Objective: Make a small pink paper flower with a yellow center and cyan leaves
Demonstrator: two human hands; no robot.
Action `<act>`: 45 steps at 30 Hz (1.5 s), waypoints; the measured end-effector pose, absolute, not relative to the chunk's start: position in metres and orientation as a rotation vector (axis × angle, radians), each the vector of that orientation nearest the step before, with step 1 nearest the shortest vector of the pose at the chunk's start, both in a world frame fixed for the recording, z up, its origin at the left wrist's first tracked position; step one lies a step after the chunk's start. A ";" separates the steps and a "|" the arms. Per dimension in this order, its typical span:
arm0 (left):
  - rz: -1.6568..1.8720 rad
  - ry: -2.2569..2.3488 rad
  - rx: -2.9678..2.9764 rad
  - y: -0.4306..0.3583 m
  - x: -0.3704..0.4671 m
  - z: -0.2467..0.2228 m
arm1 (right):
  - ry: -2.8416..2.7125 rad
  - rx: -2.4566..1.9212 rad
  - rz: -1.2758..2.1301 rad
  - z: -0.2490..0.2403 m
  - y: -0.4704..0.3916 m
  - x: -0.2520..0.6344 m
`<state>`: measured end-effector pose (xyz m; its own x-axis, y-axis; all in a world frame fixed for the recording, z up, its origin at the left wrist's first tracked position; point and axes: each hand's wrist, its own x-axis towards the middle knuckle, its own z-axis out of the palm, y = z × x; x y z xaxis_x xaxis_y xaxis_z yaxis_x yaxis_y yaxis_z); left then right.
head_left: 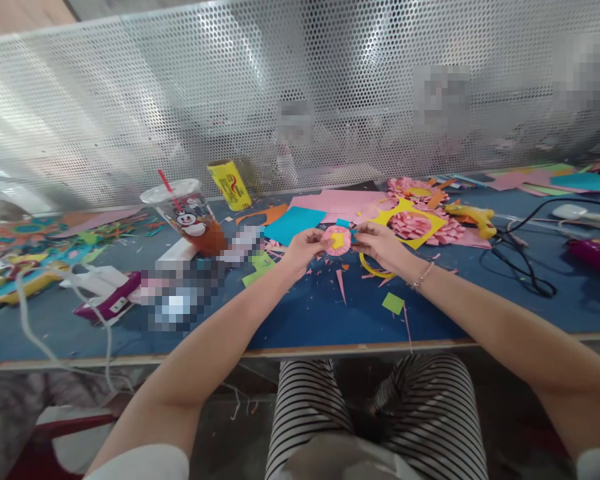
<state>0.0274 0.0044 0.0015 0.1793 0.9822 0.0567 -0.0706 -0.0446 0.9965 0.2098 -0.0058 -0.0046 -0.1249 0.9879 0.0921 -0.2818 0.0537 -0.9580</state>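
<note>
A small round pink paper flower with a yellow centre is held above the blue table. My left hand pinches its left edge between thumb and fingers. On the flower's right side is my right hand, its fingers closed together on something small and dark blue, too small to make out. Yellow scissor-like handles lie under my right hand. Behind it rests a yellow paper sheet with a round hole. A blue paper sheet lies behind my left hand.
A cup with a red straw and a yellow can stand at the back left. Pink fringed flowers lie right of centre. Purple glue guns and black cables lie at the sides. A perforated metal screen rises behind.
</note>
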 end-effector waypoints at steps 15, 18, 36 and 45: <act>1.154 1.027 1.289 0.004 0.028 0.001 | -1.156 -0.874 1.408 -0.008 -0.004 0.211; 1.158 1.014 1.301 0.005 0.028 0.001 | -1.152 -0.856 1.423 -0.008 -0.004 0.211; 1.154 1.036 1.403 0.003 0.030 -0.002 | -1.156 -0.774 1.455 -0.005 -0.007 0.211; 1.198 1.040 1.411 0.001 0.032 -0.004 | -1.110 -0.734 1.493 0.001 -0.012 0.209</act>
<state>0.0321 0.0014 -0.0041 0.1487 0.9766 0.1552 0.0156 -0.1592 0.9871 0.2089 -0.0121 0.0015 -0.2253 0.9672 0.1170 -0.3902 0.0204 -0.9205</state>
